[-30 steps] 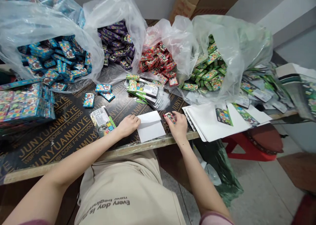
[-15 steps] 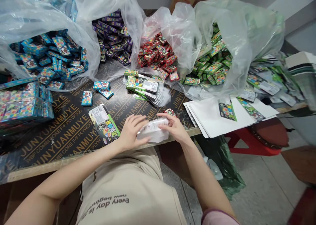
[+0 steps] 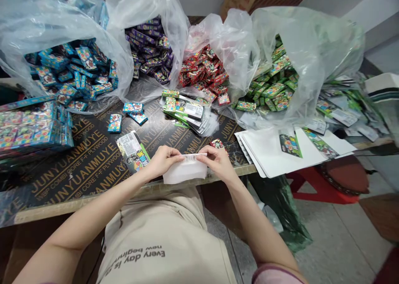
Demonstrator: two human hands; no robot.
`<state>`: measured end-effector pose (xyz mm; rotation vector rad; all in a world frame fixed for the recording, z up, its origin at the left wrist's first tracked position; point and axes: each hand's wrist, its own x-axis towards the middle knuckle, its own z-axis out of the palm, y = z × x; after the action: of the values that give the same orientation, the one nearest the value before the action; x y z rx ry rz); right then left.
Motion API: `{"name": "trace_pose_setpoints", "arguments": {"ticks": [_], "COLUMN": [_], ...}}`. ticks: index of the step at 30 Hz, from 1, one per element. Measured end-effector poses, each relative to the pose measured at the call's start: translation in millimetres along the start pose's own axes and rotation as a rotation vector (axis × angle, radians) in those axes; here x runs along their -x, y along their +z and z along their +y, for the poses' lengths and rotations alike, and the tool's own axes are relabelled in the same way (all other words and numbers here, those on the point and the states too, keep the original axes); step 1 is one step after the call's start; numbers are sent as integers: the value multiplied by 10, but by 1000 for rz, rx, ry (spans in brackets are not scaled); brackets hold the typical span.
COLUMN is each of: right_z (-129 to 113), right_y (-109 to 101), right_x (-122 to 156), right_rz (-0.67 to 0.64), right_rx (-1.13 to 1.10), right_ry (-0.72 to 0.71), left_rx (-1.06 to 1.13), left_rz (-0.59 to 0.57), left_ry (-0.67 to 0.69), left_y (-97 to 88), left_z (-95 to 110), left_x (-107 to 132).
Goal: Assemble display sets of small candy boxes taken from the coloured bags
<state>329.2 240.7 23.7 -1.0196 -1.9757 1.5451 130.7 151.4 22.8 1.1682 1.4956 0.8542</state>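
Between my hands, at the table's front edge, is a white folded piece of card or paper [image 3: 184,170] with small print along its upper edge. My left hand [image 3: 164,161] pinches its left end, and my right hand [image 3: 216,162] pinches the right end. Its other face is turned away from me. A small red box [image 3: 217,143] lies just behind my right hand, partly covered. Left of my left hand lies a flat printed card [image 3: 132,151] in black, green and white. Several small blue boxes [image 3: 115,123] rest farther back.
Clear plastic bags hold small blue [image 3: 84,74], purple [image 3: 151,47], red [image 3: 204,70] and green boxes [image 3: 274,88] along the back. A stack of cards [image 3: 195,113] lies mid-table. White sheets [image 3: 268,157] overhang the front edge at right; wrapped blue boxes [image 3: 31,130] stand at left.
My left fingers, spread over the white piece before, now pinch its upper left edge. The piece has turned to lie flatter, its upper edge level between both hands. The view has shifted slightly.
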Motion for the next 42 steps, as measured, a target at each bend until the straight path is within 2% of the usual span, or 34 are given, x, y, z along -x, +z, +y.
{"name": "trace_pose_setpoints", "arguments": {"ticks": [2,4,8,13,16,18,20,22,23,25,27,29,31,33,35,38,42], "right_z": [-2,5,32,48,97,184,328,512,603,737,762,680,564,505,538,664,662], "right_y": [23,34,25,53,28,-53,-184,-336,-407,-512,-543,-484,-347,-170,-8,129,211], "right_x": [8,13,-3,-53,-99,-128,-139,-125,-108,-64,-19,10,15,5,-3,1,-49], "right_rz": [-33,-11,2,-46,-34,12,145,281,305,303,347,448,473,374,242,146,190], "right_rx": [-39,-29,2,42,98,205,409,648,739,821,794,723,648,616,650,750,859], "right_ry": [78,97,83,19,5,-34,-84,-71,-40,15,3,-45,-103,-149,-137,-74,-135], "left_rx": [10,18,35,40,51,88,167,257,285,310,311,306,286,254,226,207,214], "left_rz": [-30,-44,27,16,73,122,161,188,197,199,184,159,139,135,141,150,168], "left_ry": [-21,-17,-29,-34,-41,-98,-184,-271,-308,-364,-394,-423,-446,-457,-458,-451,-459], "left_y": [-27,-47,-80,-98,-135,-177,-223,-262,-275,-272,-218,-113,15,123,175,137,28], "left_z": [-12,-38,-103,-126,-145,-179,-226,-275,-298,-339,-377,-413,-445,-469,-481,-488,-508], "left_x": [-9,-17,-28,-20,-27,-50,-88,-132,-155,-202,-254,-314,-376,-426,-448,-423,-357]}}
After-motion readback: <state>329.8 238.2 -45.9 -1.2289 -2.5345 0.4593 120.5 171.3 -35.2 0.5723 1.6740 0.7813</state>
